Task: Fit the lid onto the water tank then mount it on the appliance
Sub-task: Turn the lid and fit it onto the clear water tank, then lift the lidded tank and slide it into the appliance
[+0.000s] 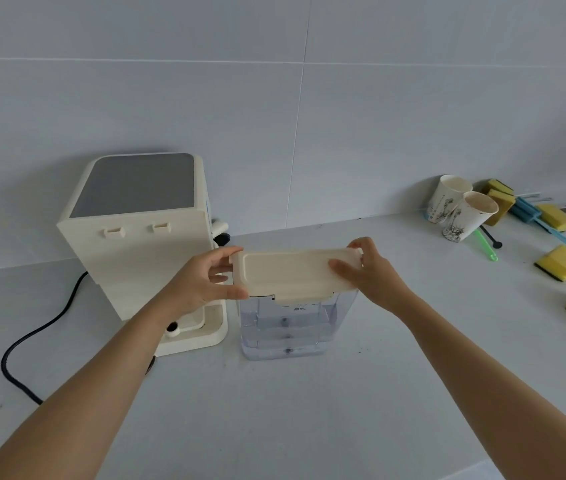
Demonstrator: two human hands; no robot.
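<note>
A clear plastic water tank (286,329) stands upright on the white counter, just right of the cream appliance (139,244). A cream rectangular lid (288,273) lies across the tank's top rim. My left hand (205,280) grips the lid's left end, thumb on the near edge. At the lid's right end my right hand (369,270) holds on, with fingers over the top. The appliance shows its back panel with two small hooks and a grey top plate.
A black power cord (32,337) curls over the counter left of the appliance. Two paper cups (461,209), several yellow sponges (560,261), a blue brush and a green spoon lie at the right. The counter edge (534,434) runs near the lower right.
</note>
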